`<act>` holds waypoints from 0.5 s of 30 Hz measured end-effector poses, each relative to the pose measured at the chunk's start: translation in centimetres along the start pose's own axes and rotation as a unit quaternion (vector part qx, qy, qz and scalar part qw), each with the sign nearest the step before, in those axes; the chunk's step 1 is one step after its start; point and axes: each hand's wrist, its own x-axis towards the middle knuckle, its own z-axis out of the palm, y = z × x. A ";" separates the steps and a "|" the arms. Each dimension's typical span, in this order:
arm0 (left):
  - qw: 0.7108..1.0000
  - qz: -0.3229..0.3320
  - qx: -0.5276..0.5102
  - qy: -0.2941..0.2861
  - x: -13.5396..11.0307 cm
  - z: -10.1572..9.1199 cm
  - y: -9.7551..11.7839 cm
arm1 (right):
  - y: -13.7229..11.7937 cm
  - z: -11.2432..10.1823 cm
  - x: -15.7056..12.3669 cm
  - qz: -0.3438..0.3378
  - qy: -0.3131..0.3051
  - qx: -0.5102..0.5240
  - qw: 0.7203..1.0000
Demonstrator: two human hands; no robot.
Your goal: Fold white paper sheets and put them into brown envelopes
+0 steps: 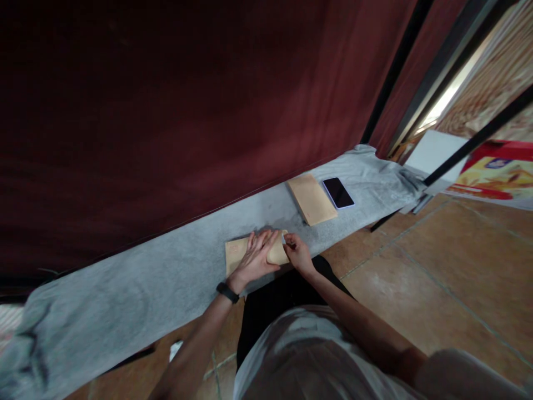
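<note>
A brown paper envelope (235, 253) lies on the grey cloth (137, 283) in front of me. My left hand (257, 254) rests flat on it with fingers stretched out, holding it down. My right hand (296, 251) is at the envelope's right end, fingers pinched on a small white strip (283, 238) at the flap edge. A black band (227, 291) is on my left wrist.
Farther along the cloth lie a stack of brown envelopes (311, 199) and a dark phone (338, 193). A dark red curtain (166, 111) hangs behind the cloth. Tiled floor (449, 266) lies to the right, with a white sheet (435, 151) and a red printed box (497, 172) beyond.
</note>
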 end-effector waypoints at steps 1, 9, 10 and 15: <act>1.000 -0.002 -0.003 -0.001 0.0 0.0 0.0 | 0.0 0.0 0.0 0.001 0.002 0.010 1.000; 1.000 -0.008 0.000 -0.012 0.0 0.0 0.0 | 0.1 0.2 -0.1 0.019 0.010 0.030 0.999; 1.000 -0.007 0.004 -0.013 0.0 0.1 0.0 | 0.2 0.2 -0.1 0.025 0.014 0.029 0.999; 1.000 0.000 0.013 -0.016 0.1 0.1 0.0 | 0.2 0.2 0.3 0.098 0.027 0.061 0.993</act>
